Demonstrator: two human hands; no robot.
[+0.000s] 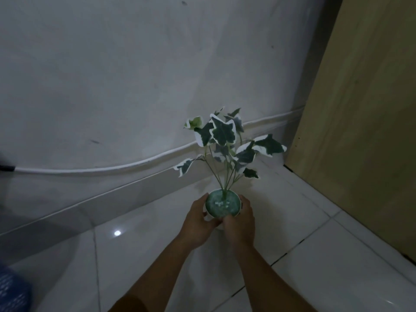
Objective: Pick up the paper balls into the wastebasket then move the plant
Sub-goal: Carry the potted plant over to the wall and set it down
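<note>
From the head view, your left hand [198, 224] and right hand [240, 221] cup the small white pot of the variegated ivy plant [225, 149] from both sides, steadying its top-heavy stems over the tiled floor [135, 255] near the wall [112, 75].

The floor [139, 255] is glossy white tile, smooth enough to throw back a bright spot of light, with thin dark grout lines. The wall [112, 75] behind is matt painted plaster, scuffed and marked in places. A panel [360, 131] to the right looks like pale wood or board, flat and dull. The plant [225, 136] has leaves with a plasticky, faintly satin finish, green edged in white. Its pot [222, 204] looks like smooth white plastic or ceramic; I cannot tell which.
</note>
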